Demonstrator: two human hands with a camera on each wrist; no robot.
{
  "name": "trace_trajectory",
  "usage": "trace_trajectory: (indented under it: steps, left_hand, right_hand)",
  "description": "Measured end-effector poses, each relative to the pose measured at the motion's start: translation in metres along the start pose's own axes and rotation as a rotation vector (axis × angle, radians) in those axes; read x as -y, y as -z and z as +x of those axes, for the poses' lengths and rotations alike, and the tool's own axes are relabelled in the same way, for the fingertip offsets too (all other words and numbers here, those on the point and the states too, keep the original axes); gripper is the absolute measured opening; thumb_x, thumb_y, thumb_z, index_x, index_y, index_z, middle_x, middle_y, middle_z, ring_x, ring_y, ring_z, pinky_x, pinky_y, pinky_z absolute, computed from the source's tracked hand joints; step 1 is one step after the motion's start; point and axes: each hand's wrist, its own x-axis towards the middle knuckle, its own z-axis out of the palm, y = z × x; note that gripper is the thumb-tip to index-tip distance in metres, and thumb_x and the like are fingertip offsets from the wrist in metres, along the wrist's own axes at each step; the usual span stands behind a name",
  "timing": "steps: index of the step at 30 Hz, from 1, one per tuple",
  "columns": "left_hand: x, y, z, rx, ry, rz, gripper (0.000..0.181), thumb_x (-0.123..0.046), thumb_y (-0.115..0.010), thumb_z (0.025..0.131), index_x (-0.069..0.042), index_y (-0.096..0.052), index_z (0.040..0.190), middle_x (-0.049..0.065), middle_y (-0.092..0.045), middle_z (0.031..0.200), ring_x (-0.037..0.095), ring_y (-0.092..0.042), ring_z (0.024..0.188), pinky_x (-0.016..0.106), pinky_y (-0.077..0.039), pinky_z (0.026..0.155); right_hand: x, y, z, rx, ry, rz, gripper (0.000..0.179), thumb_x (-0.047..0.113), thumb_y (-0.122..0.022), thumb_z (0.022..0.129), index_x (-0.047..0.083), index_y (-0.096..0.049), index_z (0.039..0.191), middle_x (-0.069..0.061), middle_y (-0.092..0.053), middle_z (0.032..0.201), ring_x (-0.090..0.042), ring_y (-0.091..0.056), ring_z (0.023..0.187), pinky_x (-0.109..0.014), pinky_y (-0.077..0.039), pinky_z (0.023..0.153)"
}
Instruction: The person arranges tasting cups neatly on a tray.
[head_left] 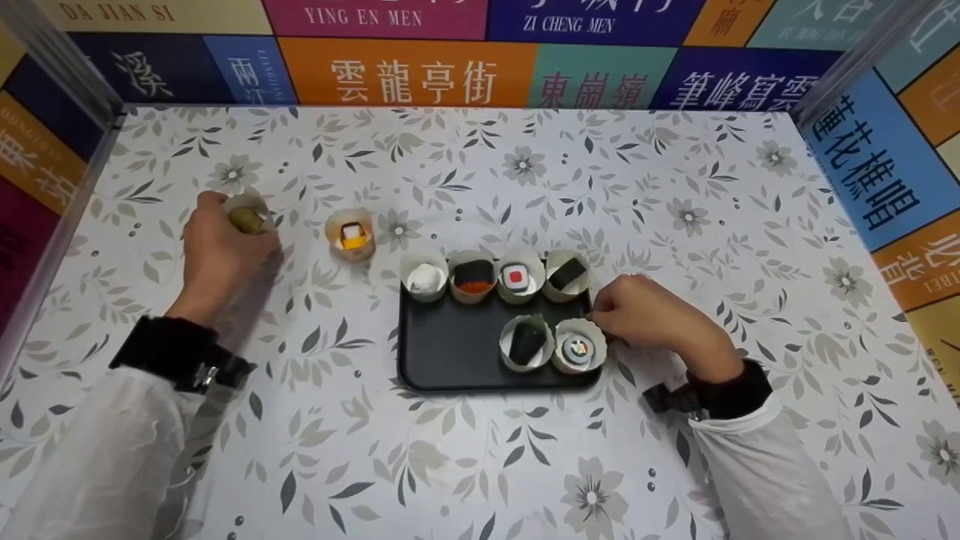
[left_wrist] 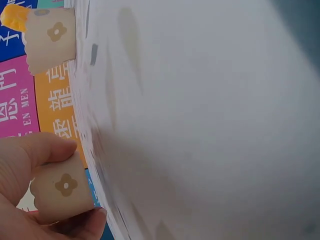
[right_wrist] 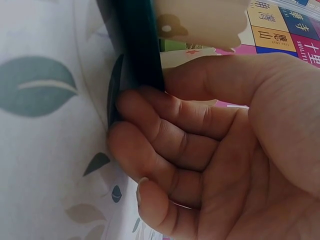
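At the far left of the table, my left hand (head_left: 225, 244) grips a small paper cup (left_wrist: 62, 187) by its sides, thumb and fingers on opposite walls. A greenish-brown piece (head_left: 246, 220) sits inside it. My right hand (head_left: 651, 319) pinches the right rim of a black tray (head_left: 450, 349), its thumb over the edge and fingertips low against it. Along the tray's back stand several paper cups with toy sushi, among them a white piece (head_left: 425, 278) and a red-centred one (head_left: 515, 277). Two more, a dark cone (head_left: 528, 342) and a round roll (head_left: 577, 349), stand front right.
Between the left hand and the tray stands another paper cup (head_left: 351, 244) with a yellow and white piece. The table (head_left: 450, 465) has a leaf-patterned cover. Colourful panels with lettering (head_left: 412, 75) border its back and sides.
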Motion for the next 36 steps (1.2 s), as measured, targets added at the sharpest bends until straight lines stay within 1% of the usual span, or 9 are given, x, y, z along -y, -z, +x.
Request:
trace_trajectory:
  steps: [3,6,10,15,20,23,27,32,36]
  left_hand:
    - [-0.003,0.000,-0.005,-0.015,-0.002,-0.029,0.057,-0.013,-0.068,0.084,-0.001,-0.046,0.136,0.014,-0.056,0.120,0.026,-0.054,0.109,0.034,-0.045,0.088]
    - [-0.006,0.001,-0.010,-0.022,-0.005,-0.051,0.055,-0.012,-0.069,0.084,-0.004,-0.048,0.134,0.012,-0.056,0.122,0.025,-0.054,0.112,0.034,-0.045,0.091]
    - [-0.011,0.003,-0.018,-0.052,-0.044,-0.061,0.055,-0.010,-0.070,0.083,-0.004,-0.049,0.133,0.012,-0.059,0.122,0.026,-0.054,0.115,0.038,-0.043,0.096]
    - [-0.023,0.002,-0.032,-0.108,-0.137,-0.090,0.059,-0.008,-0.074,0.082,-0.002,-0.051,0.136,0.013,-0.062,0.126,0.026,-0.055,0.120,0.041,-0.042,0.102]
    - [-0.038,-0.003,-0.054,-0.124,-0.236,-0.120,0.065,-0.010,-0.081,0.082,0.000,-0.051,0.139,0.016,-0.062,0.131,0.030,-0.056,0.123,0.045,-0.042,0.104]
    - [-0.045,-0.006,-0.066,-0.126,-0.296,-0.134,0.066,-0.010,-0.083,0.082,0.001,-0.052,0.139,0.017,-0.063,0.132,0.031,-0.058,0.122,0.046,-0.044,0.103]
    - [-0.050,-0.010,-0.078,-0.122,-0.362,-0.138,0.066,-0.009,-0.086,0.082,0.003,-0.053,0.138,0.017,-0.065,0.131,0.032,-0.061,0.122,0.047,-0.047,0.103]
    - [-0.055,-0.015,-0.089,-0.093,-0.409,-0.151,0.066,-0.008,-0.087,0.080,0.005,-0.054,0.136,0.016,-0.065,0.128,0.032,-0.061,0.120,0.048,-0.047,0.103]
    - [-0.060,-0.020,-0.097,-0.071,-0.447,-0.179,0.064,-0.009,-0.090,0.079,0.004,-0.056,0.133,0.015,-0.066,0.127,0.029,-0.063,0.118,0.047,-0.049,0.103]
  right_hand:
    - [0.001,0.000,0.000,-0.005,-0.004,0.000,0.027,0.013,-0.061,0.089,0.013,-0.066,0.063,0.006,-0.051,0.055,-0.012,-0.046,0.047,-0.030,-0.038,0.047]
    - [0.002,0.000,0.000,-0.005,-0.019,0.007,0.026,0.014,-0.061,0.089,0.013,-0.066,0.064,0.006,-0.051,0.056,-0.012,-0.046,0.047,-0.030,-0.038,0.046]
    - [0.003,0.001,0.000,-0.002,-0.022,0.015,0.026,0.015,-0.061,0.090,0.014,-0.068,0.065,0.005,-0.053,0.056,-0.012,-0.047,0.046,-0.030,-0.039,0.045]
    - [0.003,0.001,0.000,-0.003,-0.023,0.014,0.026,0.015,-0.062,0.091,0.014,-0.068,0.066,0.005,-0.053,0.056,-0.012,-0.047,0.046,-0.031,-0.039,0.046]
    - [0.002,0.001,-0.001,-0.004,-0.018,0.009,0.026,0.014,-0.061,0.091,0.014,-0.068,0.066,0.005,-0.053,0.057,-0.012,-0.048,0.048,-0.031,-0.039,0.047]
    - [0.002,0.001,-0.001,-0.004,-0.018,0.007,0.026,0.015,-0.061,0.091,0.014,-0.068,0.066,0.005,-0.054,0.057,-0.012,-0.048,0.048,-0.031,-0.040,0.047]
    - [0.002,0.000,0.000,-0.002,-0.027,0.008,0.026,0.016,-0.061,0.091,0.014,-0.069,0.067,0.004,-0.055,0.056,-0.013,-0.049,0.047,-0.032,-0.041,0.046]
    - [0.001,-0.001,-0.001,-0.005,-0.022,0.010,0.026,0.015,-0.061,0.090,0.013,-0.068,0.065,0.005,-0.053,0.055,-0.012,-0.048,0.046,-0.031,-0.040,0.046]
    - [0.002,-0.001,-0.001,-0.012,-0.013,0.012,0.027,0.014,-0.061,0.089,0.014,-0.066,0.063,0.006,-0.052,0.054,-0.012,-0.047,0.045,-0.031,-0.039,0.046]
